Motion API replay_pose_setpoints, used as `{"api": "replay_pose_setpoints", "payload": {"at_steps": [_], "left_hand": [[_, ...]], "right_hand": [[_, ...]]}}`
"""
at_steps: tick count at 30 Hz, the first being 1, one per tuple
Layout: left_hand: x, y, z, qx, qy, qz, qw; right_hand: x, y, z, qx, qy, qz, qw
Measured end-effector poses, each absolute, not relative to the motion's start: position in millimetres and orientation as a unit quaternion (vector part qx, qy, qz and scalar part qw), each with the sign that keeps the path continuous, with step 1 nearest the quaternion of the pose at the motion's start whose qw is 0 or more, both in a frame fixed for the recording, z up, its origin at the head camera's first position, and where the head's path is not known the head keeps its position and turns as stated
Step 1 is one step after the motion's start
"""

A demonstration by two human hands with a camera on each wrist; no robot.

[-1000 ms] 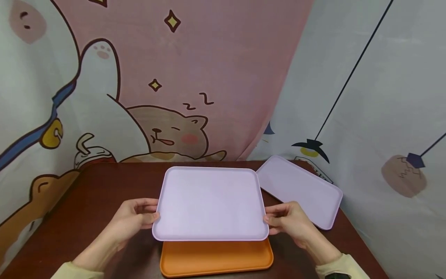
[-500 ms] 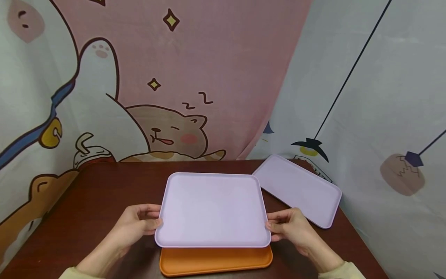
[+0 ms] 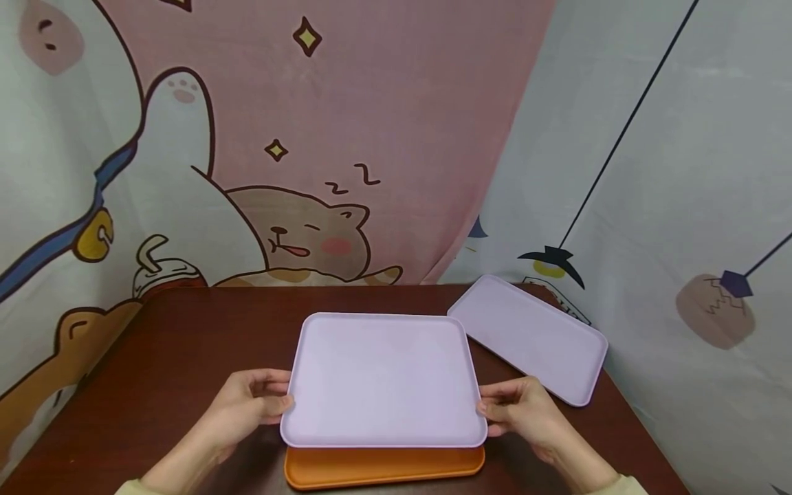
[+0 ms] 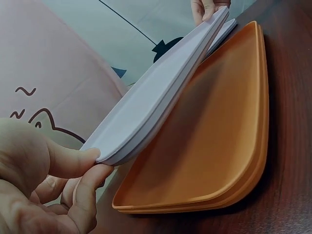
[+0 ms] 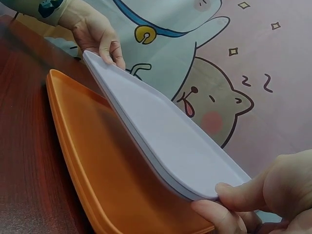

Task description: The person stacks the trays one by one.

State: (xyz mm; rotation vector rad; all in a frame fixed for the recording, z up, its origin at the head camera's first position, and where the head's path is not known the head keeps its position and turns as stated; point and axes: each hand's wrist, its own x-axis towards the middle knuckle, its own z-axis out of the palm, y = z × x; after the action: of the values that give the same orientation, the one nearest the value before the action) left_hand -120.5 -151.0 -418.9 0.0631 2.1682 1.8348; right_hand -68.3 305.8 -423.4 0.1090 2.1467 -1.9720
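Observation:
My left hand (image 3: pixel 254 402) and right hand (image 3: pixel 520 412) pinch the two short sides of a lavender rectangular tray (image 3: pixel 383 381), thumbs on top of the rim and fingers beneath. Its edge looks layered in the wrist views, like nested trays. It is held tilted above an orange tray (image 3: pixel 383 467), whose edge also looks layered. The orange tray lies on the table and is mostly covered in the head view. From the left wrist view, a gap shows between the lavender tray (image 4: pixel 146 100) and the orange tray's floor (image 4: pixel 214 126).
Another lavender tray (image 3: pixel 532 337) lies at an angle at the table's back right, near its edge. The dark brown table (image 3: pixel 204 330) meets a cartoon-printed cloth (image 3: pixel 396 124) behind and at the sides.
Both hands have brought the held lavender tray nearer to me and slightly right, lower in the head view. It now covers more of the orange tray. The other lavender tray stays put.

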Motion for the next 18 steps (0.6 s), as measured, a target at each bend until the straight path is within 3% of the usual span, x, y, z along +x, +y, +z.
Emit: {"api": "replay_pose_setpoints", "payload": {"at_steps": [18], "left_hand": [[-112, -151, -429, 0.025, 0.750, 0.640, 0.168]], "right_hand": [[-63, 309, -436, 0.043, 0.730, -0.670, 0.124]]}}
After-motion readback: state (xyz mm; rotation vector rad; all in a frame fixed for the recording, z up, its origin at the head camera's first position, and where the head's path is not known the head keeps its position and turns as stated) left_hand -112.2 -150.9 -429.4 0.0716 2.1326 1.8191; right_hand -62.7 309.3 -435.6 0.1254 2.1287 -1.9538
